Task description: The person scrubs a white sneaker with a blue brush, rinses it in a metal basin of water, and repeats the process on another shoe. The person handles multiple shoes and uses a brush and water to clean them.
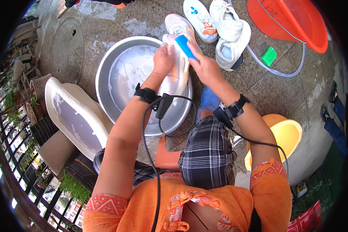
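My left hand grips a pale sneaker with orange patches, tilted over the right side of a round metal basin holding water. In my right hand is a blue-backed brush, held against the upper part of that sneaker; its bristles are hidden. Just beyond, a pinkish-white sneaker rests on the ground. A white sneaker with blue and orange marks and a pair of white lace-up sneakers stand to its right.
A red bucket, a clear hose and a green block lie at the upper right. A yellow basin stands near my right elbow. On the left are a white tub and plant pots. Another person's legs show at far right.
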Demonstrator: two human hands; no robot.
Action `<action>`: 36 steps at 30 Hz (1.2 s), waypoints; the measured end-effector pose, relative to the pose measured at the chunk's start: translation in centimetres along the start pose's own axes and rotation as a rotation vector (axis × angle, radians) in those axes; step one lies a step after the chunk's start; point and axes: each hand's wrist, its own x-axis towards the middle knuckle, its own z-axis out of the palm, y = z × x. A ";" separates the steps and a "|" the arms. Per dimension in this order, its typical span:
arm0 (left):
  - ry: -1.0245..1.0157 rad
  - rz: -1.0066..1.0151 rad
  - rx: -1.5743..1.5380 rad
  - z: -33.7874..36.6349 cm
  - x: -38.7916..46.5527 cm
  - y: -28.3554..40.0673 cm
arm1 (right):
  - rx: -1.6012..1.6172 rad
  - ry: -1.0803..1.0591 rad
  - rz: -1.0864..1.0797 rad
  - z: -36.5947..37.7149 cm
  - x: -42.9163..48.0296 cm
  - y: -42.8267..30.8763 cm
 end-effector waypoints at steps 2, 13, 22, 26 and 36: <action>-0.012 0.027 0.025 1.1 -0.4 1.4 | -0.011 0.085 0.094 -0.3 1.0 0.2; -0.041 -0.032 -0.075 2.5 -0.3 1.8 | 0.007 -0.088 0.109 -1.4 1.2 1.7; -0.057 -0.060 -0.068 2.7 -0.4 1.2 | 0.080 -0.143 0.061 -1.7 -2.9 2.5; -0.077 -0.047 -0.011 3.1 -0.7 1.6 | 0.132 -0.011 0.169 -1.1 0.6 2.5; -0.051 -0.021 -0.160 3.8 -0.9 0.5 | 0.078 -0.131 0.003 -1.9 -5.8 4.6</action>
